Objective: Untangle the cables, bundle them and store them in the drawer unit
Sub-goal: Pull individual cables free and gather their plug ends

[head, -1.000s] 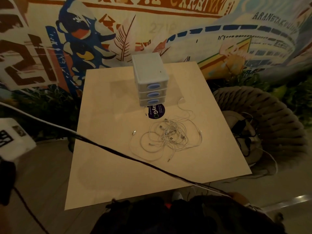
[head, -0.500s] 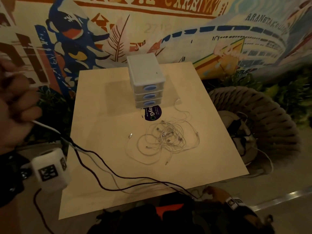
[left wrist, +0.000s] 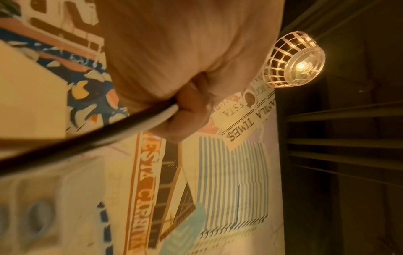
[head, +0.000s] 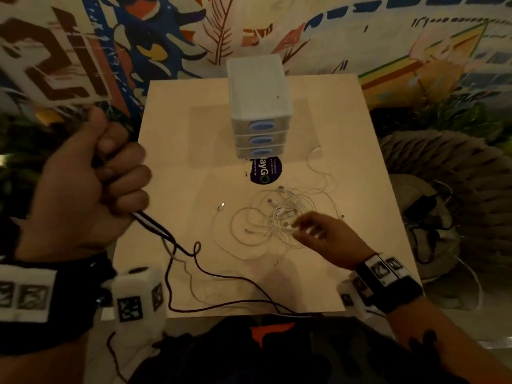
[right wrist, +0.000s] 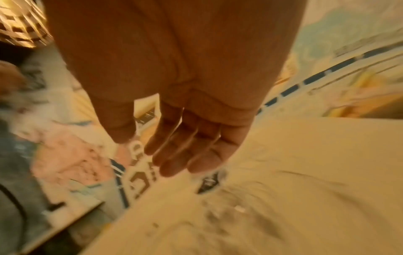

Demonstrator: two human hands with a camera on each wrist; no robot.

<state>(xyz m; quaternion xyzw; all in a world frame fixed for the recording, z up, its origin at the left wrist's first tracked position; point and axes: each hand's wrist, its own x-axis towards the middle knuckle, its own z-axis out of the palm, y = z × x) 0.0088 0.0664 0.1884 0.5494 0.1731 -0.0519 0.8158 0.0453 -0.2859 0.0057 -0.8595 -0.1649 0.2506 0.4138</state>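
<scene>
A tangle of white cables lies in the middle of the pale wooden table. My right hand hovers over the tangle's near right side with straight, relaxed fingers and holds nothing. Raised at the left, my left hand makes a fist round a black and a white cable, which trail down across the table's front. The white drawer unit with three blue-handled drawers stands at the back, all drawers closed.
A dark round sticker lies on the table in front of the drawer unit. A woven chair with dark cables and a bag stands to the right. A painted wall runs behind the table.
My left hand has risen into view, keeping its grip on the black and white cables. My right hand has come from the table's front edge to just over the white tangle.
</scene>
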